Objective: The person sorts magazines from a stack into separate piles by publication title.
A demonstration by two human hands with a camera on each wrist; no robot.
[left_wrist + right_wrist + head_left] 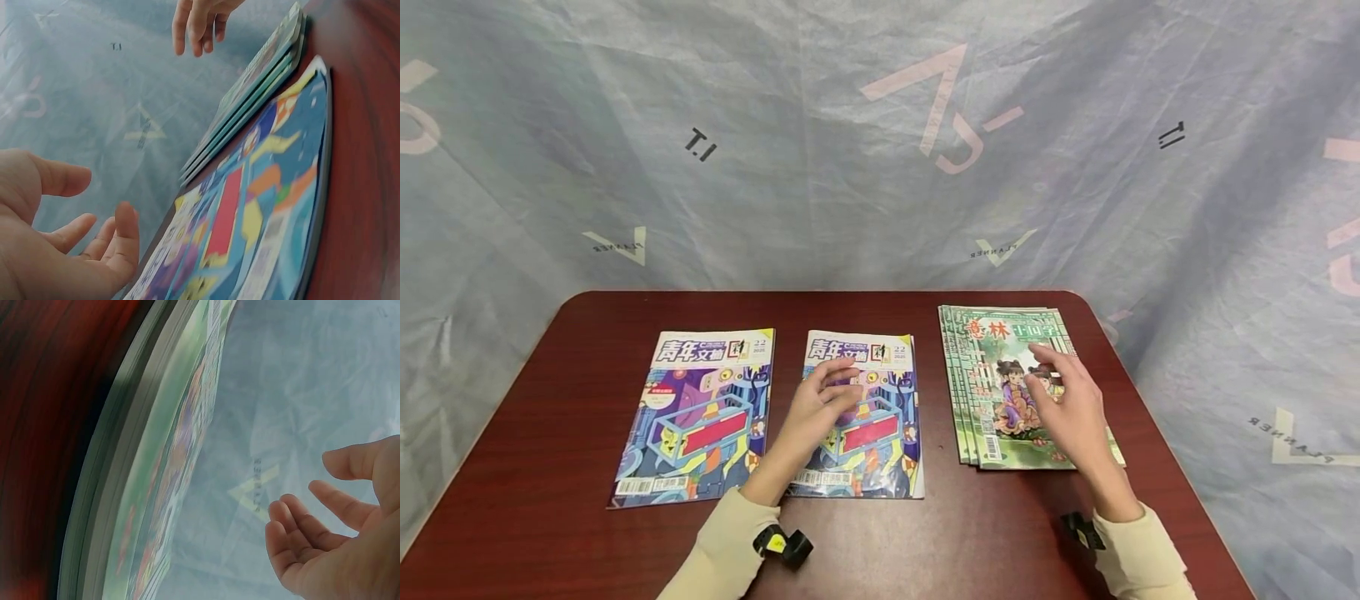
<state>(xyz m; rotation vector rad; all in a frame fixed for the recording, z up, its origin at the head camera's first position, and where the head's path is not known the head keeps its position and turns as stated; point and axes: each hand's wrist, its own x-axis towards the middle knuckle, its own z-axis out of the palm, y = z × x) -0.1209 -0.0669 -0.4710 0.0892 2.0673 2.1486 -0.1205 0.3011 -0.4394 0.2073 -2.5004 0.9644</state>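
Observation:
My left hand (827, 400) hovers over the middle magazine (872, 450), its fingers loosely bent around nothing. That magazine has a purple and blue cover and seems to have another beneath it at the right edge. A matching magazine (700, 425) lies apart to its left. On the right, my right hand (1071, 404) is raised above a stack of green magazines (1000, 437), holding nothing, thumb apart from the relaxed fingers. In the right wrist view, the stack's layered edges (119, 462) show beside the empty right hand (337, 531). The left wrist view shows the left hand (75, 231) empty too.
All the magazines lie on a dark red wooden table (550, 400) with rounded far corners. A grey printed cloth (760, 192) hangs behind and along the sides. Each wrist bears a small black strap device (784, 546).

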